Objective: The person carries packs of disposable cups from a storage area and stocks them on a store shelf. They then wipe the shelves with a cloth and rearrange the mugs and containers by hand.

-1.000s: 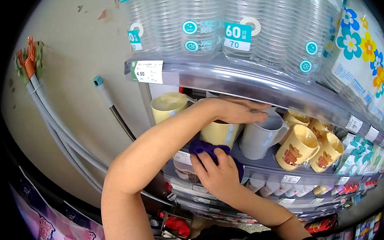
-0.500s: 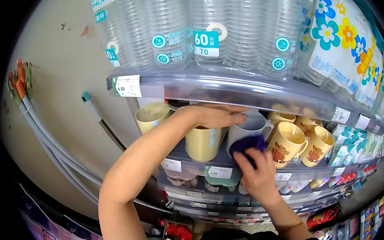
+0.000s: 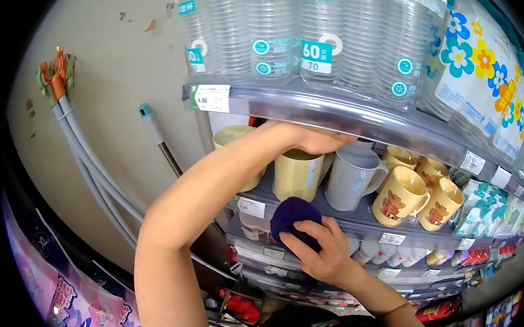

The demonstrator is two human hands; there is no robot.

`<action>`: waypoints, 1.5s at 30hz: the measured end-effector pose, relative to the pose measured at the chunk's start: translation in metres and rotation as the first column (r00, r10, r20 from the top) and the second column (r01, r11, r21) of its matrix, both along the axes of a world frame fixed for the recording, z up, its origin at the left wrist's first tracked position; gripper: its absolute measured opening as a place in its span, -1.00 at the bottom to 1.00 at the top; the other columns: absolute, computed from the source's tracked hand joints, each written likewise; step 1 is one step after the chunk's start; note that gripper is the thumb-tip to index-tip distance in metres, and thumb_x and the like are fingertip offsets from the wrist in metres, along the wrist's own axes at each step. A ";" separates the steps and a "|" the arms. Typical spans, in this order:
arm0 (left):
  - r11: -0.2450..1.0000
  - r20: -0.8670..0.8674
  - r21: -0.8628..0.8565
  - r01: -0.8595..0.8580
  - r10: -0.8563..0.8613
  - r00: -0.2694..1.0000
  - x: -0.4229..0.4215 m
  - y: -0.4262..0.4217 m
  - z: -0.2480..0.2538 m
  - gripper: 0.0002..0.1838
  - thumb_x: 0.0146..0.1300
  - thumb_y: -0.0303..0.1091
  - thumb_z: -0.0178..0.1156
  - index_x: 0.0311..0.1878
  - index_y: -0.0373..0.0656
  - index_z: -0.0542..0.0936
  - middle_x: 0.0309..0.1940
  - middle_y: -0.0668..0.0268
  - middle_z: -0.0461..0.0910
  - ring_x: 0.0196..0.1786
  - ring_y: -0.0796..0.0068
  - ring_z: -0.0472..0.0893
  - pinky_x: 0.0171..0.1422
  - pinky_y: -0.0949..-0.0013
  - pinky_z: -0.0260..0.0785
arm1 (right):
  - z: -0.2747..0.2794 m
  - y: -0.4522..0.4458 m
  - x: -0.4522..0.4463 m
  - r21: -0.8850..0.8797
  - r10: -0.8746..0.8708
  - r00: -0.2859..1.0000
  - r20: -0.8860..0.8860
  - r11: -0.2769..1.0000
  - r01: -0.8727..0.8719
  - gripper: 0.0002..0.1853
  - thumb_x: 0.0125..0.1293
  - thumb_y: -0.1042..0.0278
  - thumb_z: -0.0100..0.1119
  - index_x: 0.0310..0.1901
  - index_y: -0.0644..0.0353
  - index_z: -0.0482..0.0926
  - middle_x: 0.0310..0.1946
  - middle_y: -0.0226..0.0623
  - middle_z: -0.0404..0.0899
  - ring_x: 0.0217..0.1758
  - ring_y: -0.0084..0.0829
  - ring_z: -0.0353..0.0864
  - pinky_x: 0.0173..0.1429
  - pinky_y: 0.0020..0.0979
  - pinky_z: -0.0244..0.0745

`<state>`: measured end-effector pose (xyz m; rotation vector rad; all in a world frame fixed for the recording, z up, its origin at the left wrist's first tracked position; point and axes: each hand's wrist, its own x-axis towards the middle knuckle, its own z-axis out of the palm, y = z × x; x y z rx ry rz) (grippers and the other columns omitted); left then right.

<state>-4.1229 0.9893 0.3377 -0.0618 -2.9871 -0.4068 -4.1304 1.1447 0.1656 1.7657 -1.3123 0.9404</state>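
My right hand (image 3: pixel 321 248) grips a dark purple cloth (image 3: pixel 294 218), bunched in front of the shelf edge and just below a pale yellow mug (image 3: pixel 298 176). Over the mugs, under the upper shelf, reaches my left hand (image 3: pixel 323 140); the shelf lip hides most of its fingers, and whether it touches a mug cannot be made out. Close to it stands a grey mug (image 3: pixel 352 179) with its handle to the right. Another pale yellow mug (image 3: pixel 230 135) is partly covered by my left forearm.
Packs of clear plastic cups (image 3: pixel 320 36) fill the upper shelf (image 3: pixel 330 109). Yellow mugs with a cartoon bear (image 3: pixel 399 198) stand to the right. Poles (image 3: pixel 96 166) lean against the left wall. Lower shelves hold small goods, and pink packages (image 3: pixel 92 314) are at bottom left.
My right hand has moved the purple cloth from the grey mug leftward and down to the shelf front. My left hand has gone deeper under the upper shelf. The view has shifted slightly.
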 end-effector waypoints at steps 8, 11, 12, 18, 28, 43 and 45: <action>0.970 0.202 -0.069 -0.234 0.243 0.949 0.070 -0.072 -0.016 -0.17 0.40 0.34 -0.57 0.43 -0.08 0.25 0.44 0.10 0.19 0.51 0.07 0.09 0.56 0.13 -0.15 | 0.024 -0.054 0.008 -0.217 0.088 0.992 -0.087 0.971 -0.105 -0.60 -0.03 0.48 0.34 -0.06 0.05 0.67 -0.08 -0.27 0.47 -0.20 -0.22 0.49 -0.17 -0.38 0.55; 0.922 0.080 0.087 -0.378 0.372 0.925 0.091 -0.103 -0.039 -0.02 0.27 0.48 -0.74 0.46 0.01 0.22 0.52 0.19 -0.01 0.57 0.12 -0.12 0.56 -0.12 -0.43 | 0.030 -0.094 0.010 -0.245 0.065 0.995 -0.074 0.966 -0.081 -0.61 -0.02 0.46 0.28 -0.06 0.06 0.65 -0.08 -0.27 0.48 -0.14 -0.17 0.47 -0.14 -0.29 0.51; 0.918 0.086 0.193 -0.346 0.336 0.938 0.093 -0.109 -0.046 0.02 0.21 0.53 -0.77 0.48 0.03 0.18 0.53 0.19 -0.01 0.58 0.13 -0.18 0.57 -0.06 -0.46 | 0.029 -0.108 0.012 -0.256 0.037 0.994 -0.104 0.965 -0.063 -0.63 -0.01 0.44 0.26 -0.07 0.08 0.65 -0.08 -0.27 0.48 -0.14 -0.16 0.46 -0.17 -0.29 0.49; 0.916 0.149 0.046 -0.399 0.388 0.909 0.089 -0.101 -0.046 0.02 0.19 0.56 -0.75 0.50 0.06 0.12 0.54 0.25 -0.05 0.58 0.12 -0.24 0.55 -0.16 -0.53 | -0.034 -0.160 0.046 -0.006 -0.082 0.949 -0.303 0.996 0.085 -0.67 0.08 0.27 0.11 -0.13 0.21 0.64 0.01 -0.24 0.51 -0.02 -0.16 0.46 -0.25 -0.32 0.34; 0.913 0.048 -0.074 -0.401 0.405 0.913 0.090 -0.098 -0.050 -0.11 0.34 0.42 -0.57 0.46 -0.02 0.22 0.47 0.12 0.14 0.53 0.13 0.03 0.53 -0.05 -0.37 | -0.072 -0.072 0.017 0.091 -0.181 0.968 -0.172 0.976 0.199 -0.59 0.13 0.24 0.08 -0.03 0.26 0.64 0.10 -0.23 0.53 0.12 -0.21 0.40 -0.15 -0.31 0.30; 0.768 -0.382 -0.369 -0.523 0.387 0.839 0.105 -0.045 -0.060 -0.39 0.49 0.05 -0.26 0.40 -0.16 0.29 0.35 -0.03 0.29 0.42 -0.10 0.19 0.46 -0.01 -0.03 | -0.076 0.297 -0.088 0.259 -0.405 0.589 0.699 0.911 0.320 -0.52 -0.09 0.76 0.17 -0.05 0.20 0.61 -0.06 -0.24 0.54 -0.08 -0.25 0.55 0.02 -0.30 0.49; 0.771 -0.376 -0.403 -0.493 0.351 0.857 0.103 -0.002 -0.066 -0.40 0.46 0.03 -0.17 0.38 -0.20 0.31 0.35 -0.04 0.29 0.40 -0.14 0.22 0.44 -0.02 0.02 | -0.118 0.349 -0.096 0.137 -0.136 -0.026 0.990 0.926 0.351 -0.58 0.14 0.72 0.13 0.06 0.20 0.53 -0.04 -0.28 0.56 -0.08 -0.36 0.57 -0.01 -0.36 0.54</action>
